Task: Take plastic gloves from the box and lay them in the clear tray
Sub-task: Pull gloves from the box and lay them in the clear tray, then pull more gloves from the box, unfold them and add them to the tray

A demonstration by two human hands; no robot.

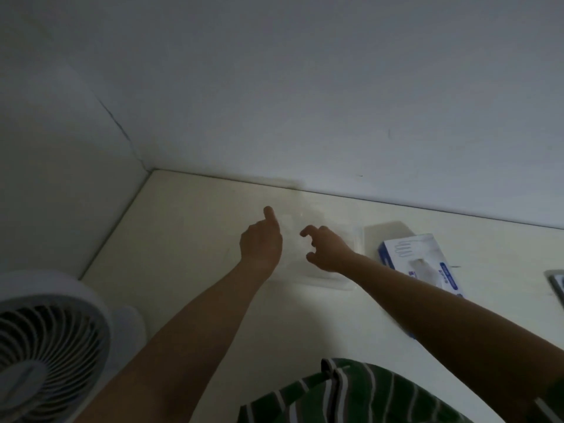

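The pale surface runs into a corner at the upper left of the frame. One wall closes its far edge and a second wall closes its left edge. A white fan fills the lower left, and bare surface lies open between it and the arms. At the right edge of the frame a grey object is cut off, too little of it showing to name.

The clear tray sits at the centre, near the far wall, its near rim showing below the wrists. The left hand hovers over the tray's left part, fingers curled and one digit pointing up. The right hand is just beside it over the middle, fingers hooked and apart from the thumb. A faint filmy sheen shows between the hands; whether either pinches a glove cannot be told in this dim light.

Just right of the tray lies a flat clear piece. Touching it on the near side, the blue-and-white glove box lies flat, with pale gloves in its top opening. A green striped shirt fills the bottom of the frame.
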